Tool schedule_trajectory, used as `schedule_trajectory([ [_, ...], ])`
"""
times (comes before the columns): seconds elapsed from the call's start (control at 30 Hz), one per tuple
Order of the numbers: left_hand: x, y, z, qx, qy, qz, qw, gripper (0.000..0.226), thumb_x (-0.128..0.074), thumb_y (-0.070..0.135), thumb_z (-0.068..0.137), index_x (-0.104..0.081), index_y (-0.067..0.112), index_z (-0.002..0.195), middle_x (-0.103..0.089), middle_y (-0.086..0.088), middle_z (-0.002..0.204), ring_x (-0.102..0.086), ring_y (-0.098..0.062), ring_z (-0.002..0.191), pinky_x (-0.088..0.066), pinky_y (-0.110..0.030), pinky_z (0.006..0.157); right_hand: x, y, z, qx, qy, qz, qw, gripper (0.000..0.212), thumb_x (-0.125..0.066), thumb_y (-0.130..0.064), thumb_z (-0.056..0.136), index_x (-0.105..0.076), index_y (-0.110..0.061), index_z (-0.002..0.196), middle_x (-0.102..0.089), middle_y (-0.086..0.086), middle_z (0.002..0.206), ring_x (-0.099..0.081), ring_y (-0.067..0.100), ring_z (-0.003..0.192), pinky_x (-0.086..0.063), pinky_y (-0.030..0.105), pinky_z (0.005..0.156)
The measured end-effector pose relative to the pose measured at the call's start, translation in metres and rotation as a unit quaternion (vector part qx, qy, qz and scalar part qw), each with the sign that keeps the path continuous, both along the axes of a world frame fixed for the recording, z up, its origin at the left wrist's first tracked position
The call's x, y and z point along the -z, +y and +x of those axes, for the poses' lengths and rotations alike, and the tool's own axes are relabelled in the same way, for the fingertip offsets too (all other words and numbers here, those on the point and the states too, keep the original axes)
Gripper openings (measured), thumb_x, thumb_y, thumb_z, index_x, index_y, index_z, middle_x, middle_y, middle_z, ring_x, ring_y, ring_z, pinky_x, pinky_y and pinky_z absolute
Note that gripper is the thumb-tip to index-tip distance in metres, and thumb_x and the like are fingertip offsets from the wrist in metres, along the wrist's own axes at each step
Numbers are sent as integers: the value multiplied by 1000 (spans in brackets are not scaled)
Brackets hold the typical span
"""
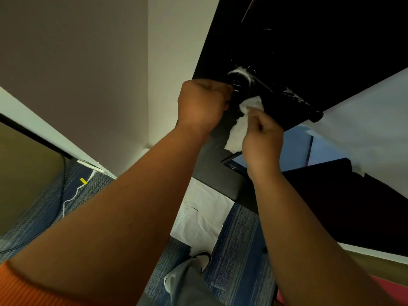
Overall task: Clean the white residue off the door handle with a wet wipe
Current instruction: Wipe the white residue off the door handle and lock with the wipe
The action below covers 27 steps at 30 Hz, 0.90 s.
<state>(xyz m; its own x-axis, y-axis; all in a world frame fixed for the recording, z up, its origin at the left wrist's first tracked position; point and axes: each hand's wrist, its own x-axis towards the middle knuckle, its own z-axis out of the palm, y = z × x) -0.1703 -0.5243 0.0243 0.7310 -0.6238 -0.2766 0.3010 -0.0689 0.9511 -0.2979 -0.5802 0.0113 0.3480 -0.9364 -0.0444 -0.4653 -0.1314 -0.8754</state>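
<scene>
A black lever handle [284,96] is seen on a black door [309,40], its long axis running diagonally from the round base at upper left — beside the door's edge — down to a rounded free end at lower right, so the lever points right and downward in the frame. White residue [239,72] is ringed around the base, and further white specks are scattered along the lever toward its free end. The left hand [202,104] is closed into a fist at the base end of the handle, the knuckles turned toward the camera; what lies inside the fist cannot be told, though the curled fingers are pressed up against the base. The right hand [262,138] is held just below the lever, its fingers bunched narrowly around a crumpled white wipe [242,122]. The upper part of the wipe is pushed against the underside of the lever near the base, while the rest hangs down past the thumb. The two hands are close together but apart, with the wipe between them. Below, a white sheet [203,213] is lying on blue carpet [238,250], and a shoe [198,259] and a grey trouser leg are visible — a white cable [72,195] is trailed across the carpet at left.
</scene>
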Motion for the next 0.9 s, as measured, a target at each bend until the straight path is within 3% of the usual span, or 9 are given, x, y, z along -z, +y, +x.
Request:
schedule_trajectory([
  [0.07, -2, 1, 0, 3, 14, 1, 1000, 20, -71, 15, 94, -73, 27, 78, -75, 5, 80, -75, -16, 79, -59, -19, 66, 10, 0, -7, 26, -22, 28, 999, 24, -54, -22, 103, -73, -36, 107, -65, 1, 126, -65, 12, 110, -56, 30, 96],
  [0.17, -4, -1, -2, 10, 27, -1, 1000, 13, -72, 19, 94, -73, 20, 81, -74, 4, 79, -72, -9, 70, -58, -19, 64, 11, -5, -11, 67, -45, 20, 997, 23, -55, -22, 102, -74, -23, 116, -56, 9, 132, -62, 14, 113, -55, 31, 98],
  [0.23, -5, -3, -2, 1, 21, -3, 1000, 8, -74, 18, 93, -74, 13, 86, -76, 1, 80, -73, -9, 69, -59, -19, 65, 5, -7, -7, 85, -67, 12, 994, 23, -55, -19, 102, -74, -23, 114, -64, 3, 125, -64, 14, 112, -55, 34, 100],
  [0.37, -3, -7, -1, -18, -15, 2, 1000, 15, -79, 17, 88, -77, 5, 97, -78, -4, 86, -76, -16, 77, -62, -23, 69, -7, -14, 6, 153, -171, 19, 973, 18, -61, -12, 99, -77, -17, 106, -74, -13, 99, -69, 1, 97, -56, 24, 91],
  [0.53, 5, -6, -6, -35, -40, -19, 998, 11, -78, 18, 89, -77, 8, 94, -77, -6, 84, -74, -16, 73, -63, -28, 72, -12, -12, 21, 188, -263, 13, 946, 14, -70, -2, 91, -66, -13, 83, -72, -2, 90, -69, 2, 84, -57, 22, 82],
  [0.63, 13, 0, -12, -48, -6, -27, 998, 10, -71, 17, 92, -76, 20, 84, -76, -7, 82, -73, -22, 76, -62, -35, 76, -5, -5, 21, 186, -247, 53, 950, 10, -74, -8, 90, -67, -13, 84, -73, 6, 96, -71, 11, 88, -58, 25, 77],
  [0.7, 21, 4, -19, -14, 15, -16, 1000, 8, -70, 17, 92, -77, 20, 89, -76, -5, 85, -74, -20, 82, -61, -33, 73, 0, 1, 19, 164, -224, 126, 952, 5, -74, -13, 90, -71, -12, 92, -76, 7, 102, -73, 17, 95, -58, 25, 71],
  [0.8, 33, 10, -26, 52, 13, 13, 998, 7, -75, 20, 91, -79, 21, 97, -79, 1, 88, -75, -12, 83, -58, -25, 68, 7, 6, 19, 71, -149, 187, 968, 14, -66, -13, 95, -77, -20, 98, -78, 1, 101, -74, 16, 96, -60, 29, 79],
  [0.9, 39, 15, -18, 10, 20, 45, 999, 13, -69, 14, 94, -79, 21, 97, -79, -1, 92, -76, -17, 89, -63, -39, 84, 6, 7, 22, 24, -125, 231, 964, 19, -64, -13, 96, -79, -23, 95, -78, 1, 100, -74, 17, 97, -60, 38, 90],
])
